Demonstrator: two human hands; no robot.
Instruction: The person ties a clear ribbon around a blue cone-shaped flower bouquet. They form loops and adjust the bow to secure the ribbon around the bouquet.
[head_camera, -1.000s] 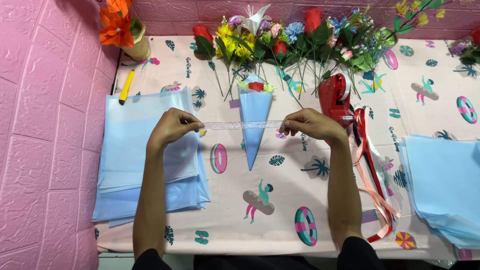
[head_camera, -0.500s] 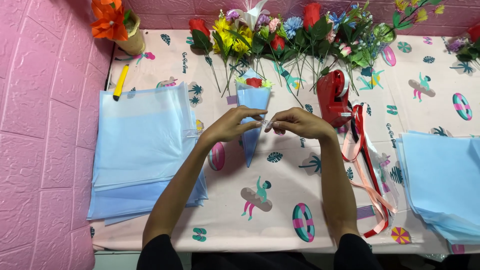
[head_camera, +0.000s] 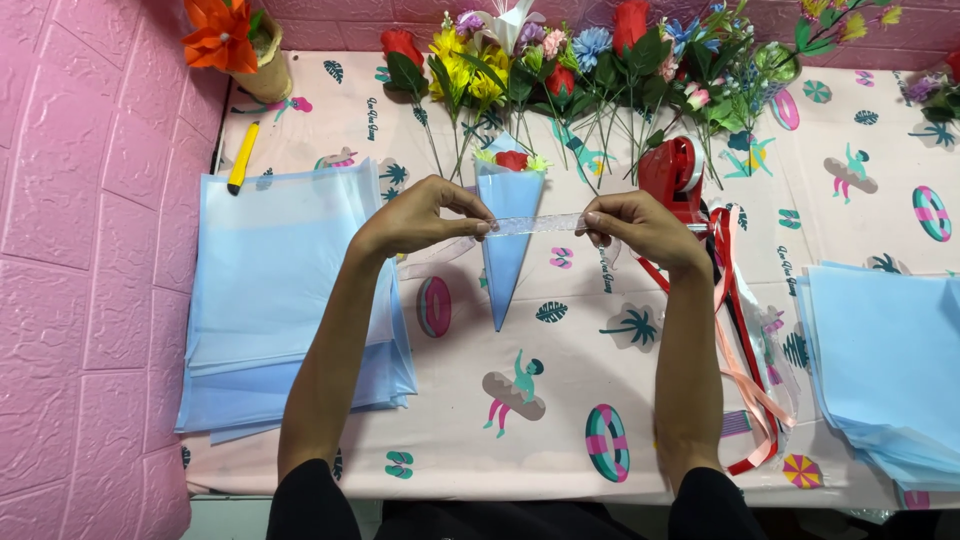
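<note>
L hand and R hand each pinch one end of a short strip of clear sticky tape, stretched taut and level btwn them. Both hands are closed in a fingertip grip on the tape, thumbs on the near side, other fingers curled.

The tape spans across the upper part of a pale blue paper cone, hovering just above or on it; can't tell if touching. Cone lies on the patterned pink tablecloth w/ its tip pointing toward the person, wide mouth away. A small red flower w/ green bits pokes out of the mouth.

Just beyond the R hand sits a red tape dispenser. Red, pink and black ribbons trail from near it down toward the table's near edge.

L of the L forearm: a stack of pale blue tissue sheets. A second stack of pale blue sheets lies at the far R. A yellow utility knife lies beyond the L stack, near an orange paper flower in a pot.

Along the far edge, a row of artificial flowers in mixed colours, stems pointing toward the cone. Pink brick-textured wall panel on the L.
</note>
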